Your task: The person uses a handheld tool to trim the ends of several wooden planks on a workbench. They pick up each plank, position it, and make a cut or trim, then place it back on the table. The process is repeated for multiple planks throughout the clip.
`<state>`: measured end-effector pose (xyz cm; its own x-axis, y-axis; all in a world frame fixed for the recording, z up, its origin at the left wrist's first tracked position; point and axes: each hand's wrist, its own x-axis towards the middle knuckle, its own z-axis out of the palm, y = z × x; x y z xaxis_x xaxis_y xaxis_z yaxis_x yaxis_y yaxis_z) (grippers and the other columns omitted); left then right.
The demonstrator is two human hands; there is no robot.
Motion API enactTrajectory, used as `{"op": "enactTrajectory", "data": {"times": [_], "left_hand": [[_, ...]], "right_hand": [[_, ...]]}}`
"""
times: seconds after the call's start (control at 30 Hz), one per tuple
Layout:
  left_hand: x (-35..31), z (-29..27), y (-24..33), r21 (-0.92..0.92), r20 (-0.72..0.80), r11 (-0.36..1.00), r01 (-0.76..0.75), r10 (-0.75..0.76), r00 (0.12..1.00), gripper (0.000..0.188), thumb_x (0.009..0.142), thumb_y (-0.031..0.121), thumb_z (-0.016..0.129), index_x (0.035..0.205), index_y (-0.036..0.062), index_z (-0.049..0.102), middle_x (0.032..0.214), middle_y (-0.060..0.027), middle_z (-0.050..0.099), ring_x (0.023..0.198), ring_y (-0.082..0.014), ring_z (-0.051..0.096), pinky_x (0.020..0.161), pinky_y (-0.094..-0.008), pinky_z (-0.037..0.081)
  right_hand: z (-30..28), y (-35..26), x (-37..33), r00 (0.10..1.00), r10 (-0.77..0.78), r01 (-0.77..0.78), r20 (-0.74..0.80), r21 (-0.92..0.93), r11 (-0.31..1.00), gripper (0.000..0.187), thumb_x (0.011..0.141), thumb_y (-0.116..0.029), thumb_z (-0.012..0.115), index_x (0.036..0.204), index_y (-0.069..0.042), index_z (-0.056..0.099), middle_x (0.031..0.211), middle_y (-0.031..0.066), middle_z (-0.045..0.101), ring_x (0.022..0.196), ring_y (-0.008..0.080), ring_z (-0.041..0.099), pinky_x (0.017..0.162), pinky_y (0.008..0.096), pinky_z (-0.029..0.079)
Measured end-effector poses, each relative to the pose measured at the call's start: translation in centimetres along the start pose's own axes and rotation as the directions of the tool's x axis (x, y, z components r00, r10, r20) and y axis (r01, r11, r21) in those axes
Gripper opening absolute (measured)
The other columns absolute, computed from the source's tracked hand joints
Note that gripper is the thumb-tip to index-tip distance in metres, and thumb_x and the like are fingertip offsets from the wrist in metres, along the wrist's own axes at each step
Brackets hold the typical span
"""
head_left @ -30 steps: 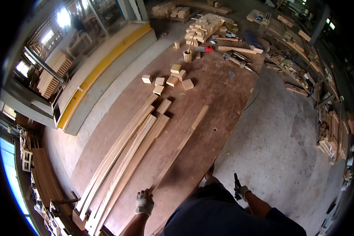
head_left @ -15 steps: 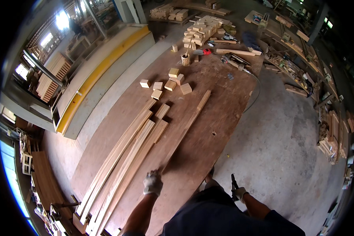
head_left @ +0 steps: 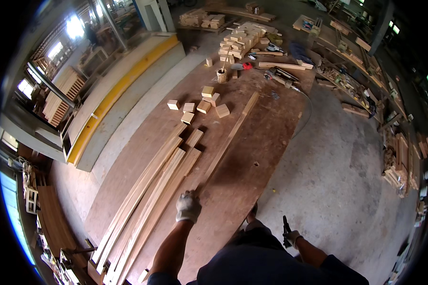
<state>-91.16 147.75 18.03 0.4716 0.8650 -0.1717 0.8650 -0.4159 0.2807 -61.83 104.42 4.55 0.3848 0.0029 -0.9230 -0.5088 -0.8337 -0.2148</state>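
My left hand [head_left: 189,207], in a pale work glove, grips the near end of a long thin wooden strip [head_left: 228,140]. The strip lies diagonally on a big brown plywood sheet [head_left: 261,156] and runs away toward the upper right. Just left of it lie several long pale planks [head_left: 147,199], side by side. My right hand [head_left: 294,237], also gloved, hangs low at my right side and holds a small dark tool [head_left: 286,224] pointing upward. The tool is too small to identify.
Several small wooden blocks [head_left: 204,102] sit scattered beyond the planks. A larger pile of blocks [head_left: 242,38] and hand tools [head_left: 278,73] lie at the sheet's far end. Grey concrete floor [head_left: 347,161] spreads to the right, and a yellow-edged ledge [head_left: 114,95] runs along the left.
My left hand has reached forward, and the long strip has slid away along the plywood toward the far end. My right hand has stayed low at my side with the tool.
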Motion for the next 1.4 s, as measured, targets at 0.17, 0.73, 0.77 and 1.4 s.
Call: {"op": "enactTrajectory", "data": {"times": [0.17,0.73,0.77,1.4], "left_hand": [[-6.8,1.4,-5.3,0.059,0.008,0.995,0.078,-0.078,0.997,0.024,0.089,0.021,0.066,0.109,0.0079,0.065,0.108,-0.0162,0.068,0.101,-0.0383,0.064,0.086,-0.0527,0.052],[-0.2,5.1,3.3,-0.016,0.039,0.995,-0.099,0.099,0.994,0.045,0.089,0.012,0.057,0.132,0.0215,0.065,0.116,-0.0179,0.069,0.107,-0.0392,0.066,0.090,-0.0497,0.054],[1.7,5.1,5.1,-0.013,0.070,0.997,-0.075,0.076,0.995,0.042,0.089,0.013,0.057,0.130,0.0189,0.066,0.116,-0.0181,0.069,0.107,-0.0392,0.066,0.091,-0.0493,0.054],[-15.6,3.2,-3.5,0.041,0.137,0.999,0.014,-0.019,0.990,0.026,0.091,0.022,0.064,0.114,0.0094,0.062,0.104,-0.0182,0.068,0.097,-0.0397,0.066,0.080,-0.0544,0.054]], "right_hand": [[0.5,0.3,2.2,1.000,-0.014,0.015,0.005,-0.086,0.996,0.023,0.092,-0.018,0.074,0.088,0.003,0.066,0.069,0.0109,0.065,0.056,0.0267,0.066,0.050,0.0427,0.053],[2.1,-0.6,1.9,0.998,-0.063,0.065,0.026,-0.046,0.997,0.025,0.093,-0.021,0.075,0.086,0.001,0.067,0.067,0.0092,0.064,0.053,0.0235,0.063,0.049,0.0414,0.053],[2.0,-0.8,1.3,0.998,-0.055,0.056,0.036,-0.026,0.998,0.025,0.093,-0.021,0.075,0.086,0.001,0.067,0.067,0.0091,0.064,0.053,0.0234,0.063,0.049,0.0413,0.053],[0.6,0.7,1.7,0.999,-0.027,0.027,0.021,0.022,0.999,0.025,0.091,-0.021,0.077,0.089,0.003,0.068,0.068,0.0095,0.064,0.052,0.0245,0.062,0.047,0.0424,0.051]]}}
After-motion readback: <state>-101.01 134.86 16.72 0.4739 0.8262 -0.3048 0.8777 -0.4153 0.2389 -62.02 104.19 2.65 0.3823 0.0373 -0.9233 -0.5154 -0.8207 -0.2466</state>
